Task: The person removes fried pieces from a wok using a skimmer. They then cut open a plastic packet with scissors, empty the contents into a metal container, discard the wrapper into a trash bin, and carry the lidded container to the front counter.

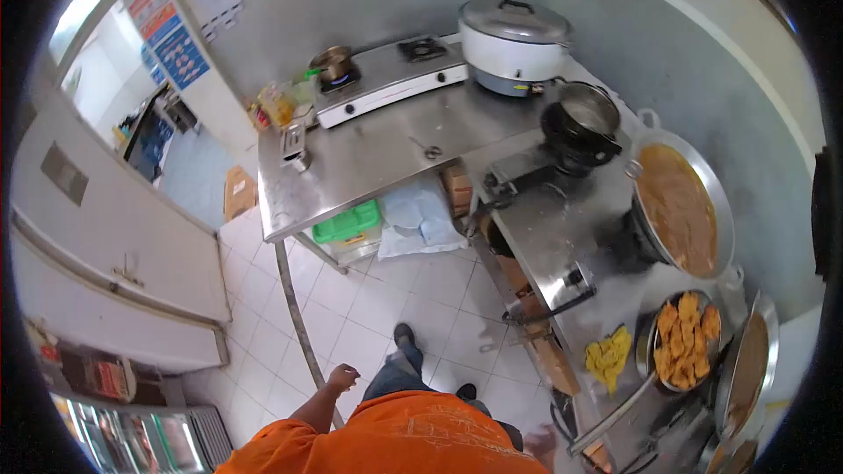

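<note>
Orange shirt (413, 430) beside open floor (386, 298) and counter edge (520, 256), hands (343, 376) loosely curled (left), unreadable (right).

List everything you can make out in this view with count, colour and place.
benches: 2, silver, far and right
stove: 1, silver-white, far bench
small pot: 1, brassy, left burner
cooker: 1, white, far corner
ladle: 1, silver, far bench
pot: 1, grey, right bench, far end
large pans: at least 2, silver-rimmed, right
fried pieces: several, golden, right bench, near end
cloth: 1, yellow, beside them
box: 1, green-lidded, under far bench
cartons: several, brown, doorway and under benches
posters: several, red and blue, left wall
shirt: 1, orange, bottom middle
shoes: 2, dark, floor
left hand: 1, bare, lower middle
right hand: not clearly visible
</note>
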### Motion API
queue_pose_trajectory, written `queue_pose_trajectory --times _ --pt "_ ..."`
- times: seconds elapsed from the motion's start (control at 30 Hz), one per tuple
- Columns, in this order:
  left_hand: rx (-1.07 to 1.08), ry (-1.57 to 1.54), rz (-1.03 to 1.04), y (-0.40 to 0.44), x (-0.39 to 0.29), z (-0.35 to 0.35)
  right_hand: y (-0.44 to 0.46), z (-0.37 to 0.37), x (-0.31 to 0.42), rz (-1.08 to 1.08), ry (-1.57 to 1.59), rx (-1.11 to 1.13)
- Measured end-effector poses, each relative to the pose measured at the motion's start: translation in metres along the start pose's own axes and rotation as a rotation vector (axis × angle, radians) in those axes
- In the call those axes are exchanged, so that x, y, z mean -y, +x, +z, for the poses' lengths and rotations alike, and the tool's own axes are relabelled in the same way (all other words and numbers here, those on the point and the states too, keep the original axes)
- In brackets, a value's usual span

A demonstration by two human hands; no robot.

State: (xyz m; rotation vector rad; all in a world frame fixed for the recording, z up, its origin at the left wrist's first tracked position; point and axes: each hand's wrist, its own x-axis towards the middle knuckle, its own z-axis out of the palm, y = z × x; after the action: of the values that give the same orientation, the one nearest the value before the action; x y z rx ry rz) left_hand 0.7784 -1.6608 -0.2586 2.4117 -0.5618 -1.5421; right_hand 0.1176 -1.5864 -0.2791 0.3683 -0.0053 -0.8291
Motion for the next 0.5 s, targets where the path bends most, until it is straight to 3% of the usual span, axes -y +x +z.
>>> queue_pose_trajectory --times 0.03,0.07,0.17,0.27,0.37,0.5 --pt "-0.064 0.053 -0.008 0.002 0.006 -0.007 0.026 -0.001 -0.004 0.007 -0.018 -0.139" --pt "-0.193 0.157 0.148 0.023 0.022 -0.011 0.064 0.004 -0.011 -0.124 -0.136 -0.382" --pt "-0.385 0.185 0.380 0.024 -0.016 -0.045 0.192 0.034 -0.032 -0.256 -0.472 -0.892" --pt "-0.437 -0.041 0.516 0.069 -0.052 -0.089 0.296 0.050 -0.049 -0.144 -0.745 -1.029" --pt "-0.403 -0.339 0.615 0.082 -0.137 -0.153 0.385 0.068 -0.062 -0.004 -0.970 -1.094" --pt "-0.472 -0.449 0.757 0.117 -0.236 -0.239 0.483 0.076 -0.055 0.179 -1.224 -1.098"
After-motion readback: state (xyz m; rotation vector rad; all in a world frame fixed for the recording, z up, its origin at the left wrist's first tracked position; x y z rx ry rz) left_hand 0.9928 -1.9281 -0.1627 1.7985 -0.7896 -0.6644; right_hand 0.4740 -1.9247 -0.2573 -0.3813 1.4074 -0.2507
